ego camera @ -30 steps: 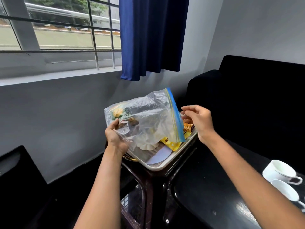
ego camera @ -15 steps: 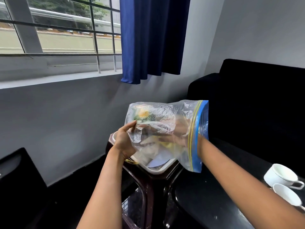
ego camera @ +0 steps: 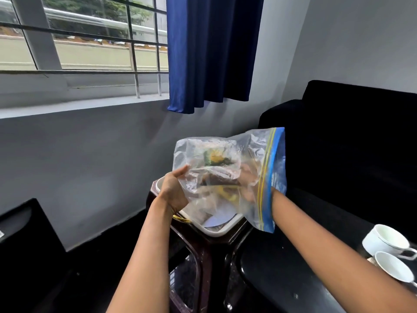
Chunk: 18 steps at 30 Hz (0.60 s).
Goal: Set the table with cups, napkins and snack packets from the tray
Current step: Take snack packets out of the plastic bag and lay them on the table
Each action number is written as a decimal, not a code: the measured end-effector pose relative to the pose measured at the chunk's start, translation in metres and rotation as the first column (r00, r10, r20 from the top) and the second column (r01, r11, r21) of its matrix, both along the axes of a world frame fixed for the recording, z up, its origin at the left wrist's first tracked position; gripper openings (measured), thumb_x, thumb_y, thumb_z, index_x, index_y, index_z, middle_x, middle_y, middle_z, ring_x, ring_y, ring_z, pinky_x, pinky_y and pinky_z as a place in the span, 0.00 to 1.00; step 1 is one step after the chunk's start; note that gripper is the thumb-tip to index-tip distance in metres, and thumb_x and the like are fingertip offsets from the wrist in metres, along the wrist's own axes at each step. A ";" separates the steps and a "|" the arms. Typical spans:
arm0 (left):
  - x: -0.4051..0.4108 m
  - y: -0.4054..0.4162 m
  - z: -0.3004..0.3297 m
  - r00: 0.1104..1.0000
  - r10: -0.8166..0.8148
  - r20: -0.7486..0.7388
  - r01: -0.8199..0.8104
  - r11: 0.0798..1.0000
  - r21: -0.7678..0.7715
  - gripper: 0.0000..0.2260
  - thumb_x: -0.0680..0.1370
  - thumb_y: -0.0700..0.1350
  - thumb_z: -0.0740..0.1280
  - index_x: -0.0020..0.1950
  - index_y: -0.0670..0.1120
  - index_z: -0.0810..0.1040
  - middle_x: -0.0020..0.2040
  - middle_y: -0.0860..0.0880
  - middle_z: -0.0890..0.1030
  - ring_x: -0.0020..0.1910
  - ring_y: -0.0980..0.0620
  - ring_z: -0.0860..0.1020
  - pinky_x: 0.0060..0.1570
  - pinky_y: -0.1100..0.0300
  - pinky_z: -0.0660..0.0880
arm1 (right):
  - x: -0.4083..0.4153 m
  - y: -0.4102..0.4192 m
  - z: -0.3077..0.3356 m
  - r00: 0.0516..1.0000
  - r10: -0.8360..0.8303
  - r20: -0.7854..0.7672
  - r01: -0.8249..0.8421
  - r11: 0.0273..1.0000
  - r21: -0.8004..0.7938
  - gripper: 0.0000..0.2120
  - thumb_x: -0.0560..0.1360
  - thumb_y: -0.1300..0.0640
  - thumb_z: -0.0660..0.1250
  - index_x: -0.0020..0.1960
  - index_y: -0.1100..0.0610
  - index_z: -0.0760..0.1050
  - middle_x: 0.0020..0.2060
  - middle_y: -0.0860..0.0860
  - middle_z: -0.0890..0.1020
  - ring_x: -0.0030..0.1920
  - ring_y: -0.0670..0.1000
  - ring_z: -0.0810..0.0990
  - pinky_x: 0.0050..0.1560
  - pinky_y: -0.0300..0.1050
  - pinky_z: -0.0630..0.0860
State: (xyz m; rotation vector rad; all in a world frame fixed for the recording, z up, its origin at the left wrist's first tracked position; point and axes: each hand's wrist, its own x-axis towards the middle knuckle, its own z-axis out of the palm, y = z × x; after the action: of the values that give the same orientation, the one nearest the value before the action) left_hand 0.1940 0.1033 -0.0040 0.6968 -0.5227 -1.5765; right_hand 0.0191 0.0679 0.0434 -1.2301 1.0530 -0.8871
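A clear zip bag (ego camera: 225, 175) with a blue seal strip is held up over the white tray (ego camera: 222, 231), which sits on a dark stand (ego camera: 203, 249) at about twelve o'clock from the viewer. The bag's closed end is pinched by the left hand (ego camera: 173, 190), thumb and fingers curled on the film; the right hand (ego camera: 246, 184) is pushed in through the open mouth at three o'clock, and whether anything is gripped in there cannot be told through the crinkled plastic. The bag is judged thin, limp and slippery, so it is best held by the stiffer seal edge or by a gathered corner. Inside, a packet (ego camera: 216, 160) with yellow and green print is made out, likely light and crackly; the rest is a blur. On the tray, under the bag, something white and something yellow are glimpsed. Two white cups (ego camera: 383, 242) are seen on the black table (ego camera: 282, 274) at four o'clock, fragile, best taken by the handle.
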 end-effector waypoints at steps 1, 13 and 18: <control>0.001 0.000 0.001 0.998 0.041 -0.043 -0.041 0.999 0.012 0.11 0.78 0.45 0.59 0.51 0.46 0.81 0.47 0.43 0.84 0.44 0.41 0.83 0.49 0.33 0.76 | -0.003 0.000 0.002 0.999 -0.025 0.038 0.024 0.999 0.041 0.14 0.79 0.68 0.53 0.41 0.51 0.68 0.39 0.49 0.73 0.38 0.48 0.74 0.50 0.50 0.76; 0.011 0.005 0.013 0.851 0.418 -0.319 -0.405 0.908 0.108 0.20 0.83 0.49 0.48 0.66 0.42 0.72 0.64 0.38 0.76 0.59 0.40 0.77 0.53 0.42 0.74 | -0.044 0.001 0.015 0.899 -0.280 0.338 0.308 0.951 -0.032 0.15 0.71 0.67 0.69 0.56 0.60 0.72 0.44 0.55 0.79 0.45 0.53 0.79 0.41 0.47 0.77; 0.017 0.003 0.013 0.814 0.443 -0.375 -0.442 0.892 0.096 0.25 0.83 0.52 0.45 0.73 0.40 0.65 0.70 0.36 0.70 0.70 0.38 0.68 0.70 0.41 0.62 | -0.063 0.007 -0.001 0.853 -0.366 0.373 0.367 0.927 0.070 0.06 0.70 0.63 0.70 0.45 0.56 0.75 0.43 0.54 0.80 0.47 0.54 0.78 0.39 0.46 0.76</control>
State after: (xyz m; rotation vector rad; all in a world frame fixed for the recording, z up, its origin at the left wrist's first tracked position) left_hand 0.2106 0.1067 0.0086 0.4456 -0.0470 -1.2234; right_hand -0.0441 0.0750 0.0428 -0.8176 0.9794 -1.3649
